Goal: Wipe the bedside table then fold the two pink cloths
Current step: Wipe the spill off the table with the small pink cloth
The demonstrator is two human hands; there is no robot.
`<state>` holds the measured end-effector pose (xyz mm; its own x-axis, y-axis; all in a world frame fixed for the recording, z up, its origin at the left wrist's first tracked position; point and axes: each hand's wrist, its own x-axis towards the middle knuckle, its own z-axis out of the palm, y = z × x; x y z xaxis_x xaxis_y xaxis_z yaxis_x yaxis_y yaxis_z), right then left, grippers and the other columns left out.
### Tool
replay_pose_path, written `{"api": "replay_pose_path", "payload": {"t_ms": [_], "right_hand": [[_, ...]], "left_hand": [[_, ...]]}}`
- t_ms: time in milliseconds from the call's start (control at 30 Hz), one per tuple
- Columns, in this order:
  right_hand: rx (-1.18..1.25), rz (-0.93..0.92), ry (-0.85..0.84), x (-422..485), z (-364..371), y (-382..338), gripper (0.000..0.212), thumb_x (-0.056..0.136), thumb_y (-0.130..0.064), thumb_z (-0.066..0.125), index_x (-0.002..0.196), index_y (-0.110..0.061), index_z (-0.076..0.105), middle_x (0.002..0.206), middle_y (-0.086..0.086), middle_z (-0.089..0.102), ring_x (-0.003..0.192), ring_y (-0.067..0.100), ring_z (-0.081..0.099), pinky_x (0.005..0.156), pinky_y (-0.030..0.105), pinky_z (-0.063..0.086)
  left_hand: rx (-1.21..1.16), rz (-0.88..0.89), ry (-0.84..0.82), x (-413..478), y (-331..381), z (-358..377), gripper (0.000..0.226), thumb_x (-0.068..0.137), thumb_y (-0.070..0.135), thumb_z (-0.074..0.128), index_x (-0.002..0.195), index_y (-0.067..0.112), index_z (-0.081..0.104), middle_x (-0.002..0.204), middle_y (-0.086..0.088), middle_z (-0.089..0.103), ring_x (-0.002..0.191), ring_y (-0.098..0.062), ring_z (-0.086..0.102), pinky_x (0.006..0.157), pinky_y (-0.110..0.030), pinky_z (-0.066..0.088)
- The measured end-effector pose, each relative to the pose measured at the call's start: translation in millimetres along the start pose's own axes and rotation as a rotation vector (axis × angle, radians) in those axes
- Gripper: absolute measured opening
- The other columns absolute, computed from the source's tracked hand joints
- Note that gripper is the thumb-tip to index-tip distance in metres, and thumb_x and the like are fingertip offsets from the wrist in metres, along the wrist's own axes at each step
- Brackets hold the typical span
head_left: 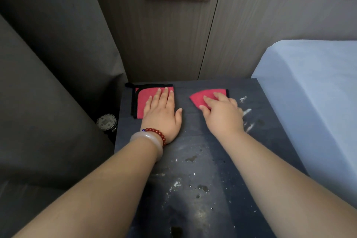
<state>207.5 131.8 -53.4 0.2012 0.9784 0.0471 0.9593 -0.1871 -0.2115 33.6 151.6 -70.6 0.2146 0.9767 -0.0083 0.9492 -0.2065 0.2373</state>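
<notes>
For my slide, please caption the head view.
Left hand flat on left pink cloth, right hand on right pink cloth, dirty bedside table.
</notes>
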Motion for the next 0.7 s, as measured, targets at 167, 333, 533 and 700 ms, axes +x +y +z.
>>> {"api": "replay_pose_path", "payload": {"t_ms": [167, 333, 533, 700], "right_hand": [[0.189, -0.027, -0.006, 13, 18, -14, 0.034, 0.092, -0.022, 0.048, 0.122, -0.03, 0.064, 0.131, -0.002, 0.056, 0.109, 0.024, 0.043, 0.092, 0.033, 0.039], [0.068, 0.001, 0.042, 22, -5, 11, 0.044, 0.09, -0.005, 0.044, 0.127, -0.021, 0.06, 0.131, 0.005, 0.056, 0.115, 0.033, 0.043, 0.099, 0.038, 0.04], [0.031, -0.25, 0.008, 20, 15, -30, 0.048, 0.091, -0.011, 0.041, 0.135, -0.025, 0.052, 0.144, -0.001, 0.049, 0.121, 0.028, 0.039, 0.097, 0.039, 0.038], [-0.049, 0.125, -0.059, 42, -1, 21, 0.057, 0.092, -0.014, 0.041, 0.147, -0.031, 0.034, 0.154, -0.001, 0.031, 0.13, 0.03, 0.033, 0.108, 0.041, 0.03]], "left_hand": [[-0.021, 0.012, 0.014, 0, -2, 1, 0.062, 0.1, 0.04, 0.024, 0.155, 0.017, 0.006, 0.163, -0.001, 0.005, 0.148, -0.018, -0.002, 0.119, -0.038, -0.002], [-0.017, 0.017, 0.032, 2, -2, 4, 0.062, 0.1, 0.039, 0.023, 0.155, 0.017, 0.007, 0.163, 0.0, 0.007, 0.148, -0.018, 0.0, 0.12, -0.038, -0.002], [-0.017, 0.017, 0.033, 2, -3, 4, 0.062, 0.099, 0.041, 0.023, 0.155, 0.018, 0.007, 0.163, 0.0, 0.007, 0.148, -0.017, 0.0, 0.119, -0.038, -0.001], [-0.008, 0.016, 0.031, 3, -3, 4, 0.062, 0.099, 0.041, 0.022, 0.155, 0.018, 0.008, 0.163, 0.0, 0.008, 0.148, -0.018, 0.001, 0.12, -0.039, 0.001]]}}
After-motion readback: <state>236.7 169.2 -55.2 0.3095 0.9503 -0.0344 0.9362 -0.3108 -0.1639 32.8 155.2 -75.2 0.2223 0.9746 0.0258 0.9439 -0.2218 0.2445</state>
